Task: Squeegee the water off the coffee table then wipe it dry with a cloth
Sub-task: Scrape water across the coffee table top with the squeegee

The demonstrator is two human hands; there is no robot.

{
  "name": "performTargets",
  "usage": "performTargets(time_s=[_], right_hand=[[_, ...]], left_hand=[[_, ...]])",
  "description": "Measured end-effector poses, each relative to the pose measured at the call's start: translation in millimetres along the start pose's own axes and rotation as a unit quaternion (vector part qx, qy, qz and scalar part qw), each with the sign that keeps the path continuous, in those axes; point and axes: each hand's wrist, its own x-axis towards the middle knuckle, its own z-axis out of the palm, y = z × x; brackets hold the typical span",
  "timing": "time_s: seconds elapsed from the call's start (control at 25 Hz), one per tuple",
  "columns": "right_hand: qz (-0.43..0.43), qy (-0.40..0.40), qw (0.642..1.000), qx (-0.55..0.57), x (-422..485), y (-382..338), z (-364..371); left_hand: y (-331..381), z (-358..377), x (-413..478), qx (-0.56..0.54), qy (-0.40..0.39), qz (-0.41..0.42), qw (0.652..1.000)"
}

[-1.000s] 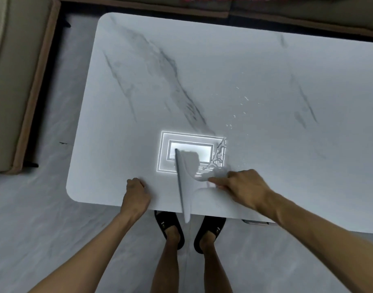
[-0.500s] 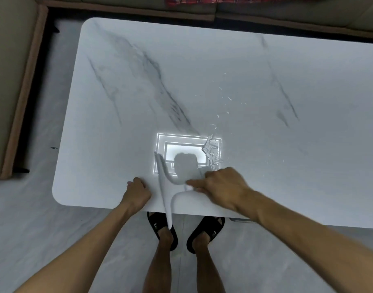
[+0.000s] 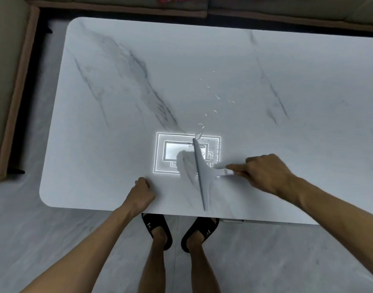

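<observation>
My right hand point(image 3: 265, 172) gripped the squeegee point(image 3: 200, 172) by its handle, the blade set on the marble tabletop point(image 3: 109, 144) near its front edge; my left hand point(image 3: 142, 194) rested close by in a loose fist, holding nothing; water droplets point(image 3: 215, 98) lay beyond the blade's far end, scattered toward the sofa point(image 3: 287, 5).
</observation>
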Motion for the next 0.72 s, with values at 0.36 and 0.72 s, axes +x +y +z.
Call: performTargets(time_s=[0.36, 0.72], right_hand=[[-0.052, 0.003, 0.999, -0.004, 8, -18, -20], [-0.02, 0.018, 1.0, 0.017, 27, -32, 0]], left_hand=[[12, -3, 2, -0.024, 0.101, 0.028, 0.994], [-6, -13, 4, -0.053, 0.167, 0.035, 0.984]])
